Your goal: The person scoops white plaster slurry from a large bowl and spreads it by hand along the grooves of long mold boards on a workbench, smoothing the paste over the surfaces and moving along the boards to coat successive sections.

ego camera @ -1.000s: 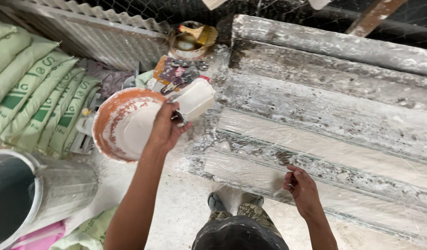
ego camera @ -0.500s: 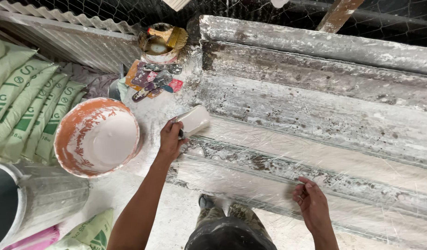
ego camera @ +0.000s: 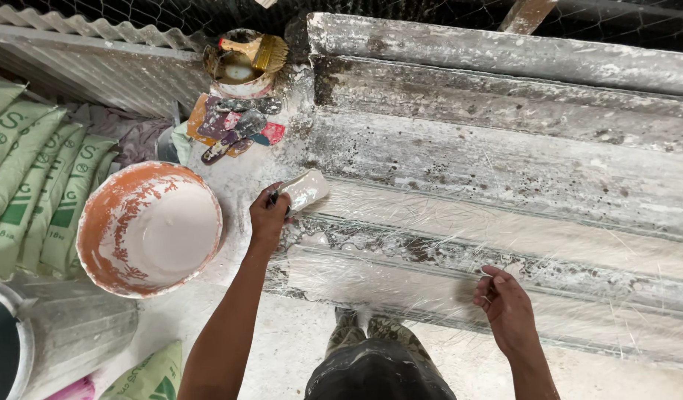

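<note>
On the mould: long ribbed plaster-caked mould (ego camera: pixel 504 170) running left to right, glassy fibre strands (ego camera: pixel 401 274) spread over its near ribs.
Left hand: left hand (ego camera: pixel 269 215) clamped on a cup (ego camera: pixel 306 190), tipped sideways right at the mould's left end.
Right hand: right hand (ego camera: pixel 504 305) holds nothing, fingers loosely curled, hovering just over the fibres on the front rib.
Hands: well apart.
Cup feel: looks light and stiff, probably slick with wet plaster, so I'd grip around the body like it's held now.
Fibres feel: soft, wispy, likely sticky once wet. Press flat, don't pinch.
Bucket: orange bucket (ego camera: pixel 104 222) with white mix, on the floor just left of the cup.
Behind: tin with a brush (ego camera: pixel 241 63), scrapers (ego camera: pixel 234 130) beside it.
Far left: green sacks (ego camera: pixel 30 185) stacked.
</note>
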